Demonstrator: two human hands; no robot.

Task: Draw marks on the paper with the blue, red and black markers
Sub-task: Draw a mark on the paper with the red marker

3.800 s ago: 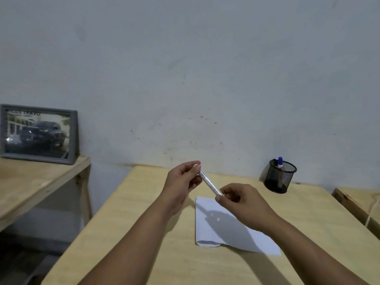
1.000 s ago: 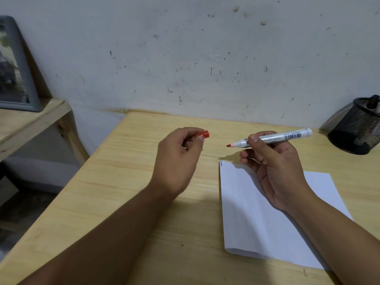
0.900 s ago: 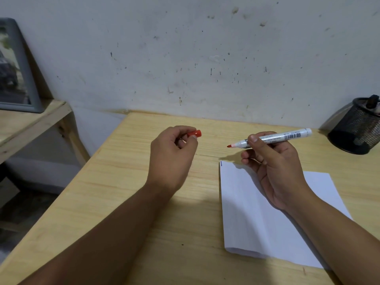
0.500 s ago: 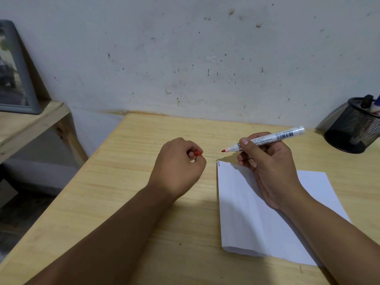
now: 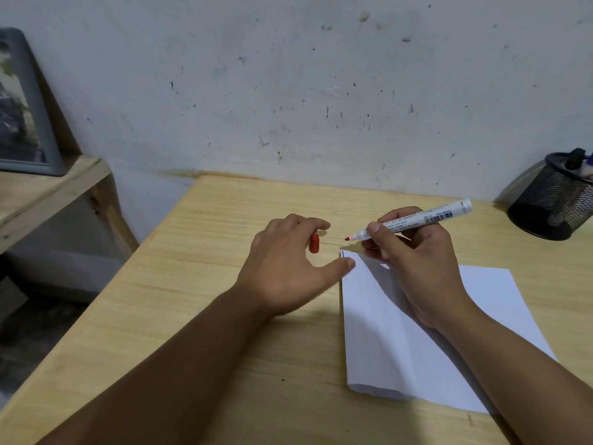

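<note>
Hands: left hand [image 5: 282, 268] lies spread, palm down, on the table [image 5: 199, 284] just left of the paper [image 5: 417, 342], gripping nothing; its thumb tip touches the paper's far-left corner. Right hand [image 5: 414, 252] is curled round the red marker [image 5: 414, 220], thumb and fingers pinching the barrel, above the paper's far edge.
Marker: uncapped, tilted, red tip aimed left and held off the sheet, just beyond the paper's far-left corner.
Cap: red cap [image 5: 314, 243] stands beside the left fingers, left of the paper; contact with the fingers cannot be settled.
Paper: white, flat on the table, with a short blue mark [image 5: 342, 253] at its far-left corner; no red mark seen.
Step in hand: judged to be placing the red mark.
Method advised: press the left thumb on the corner to pin the sheet; swing the tip back over the paper, lower it lightly, draw clear of the blue mark; leave the cap within reach.
Holder: mesh holder [image 5: 558, 200], well right of the paper, is cut by the frame edge; a dark top and a blue-tipped one show inside, identity uncertain.
Hidden: paper beneath the right hand and forearm is covered; marks there cannot be ruled out.
Print: barrel lettering too small to read.
</note>
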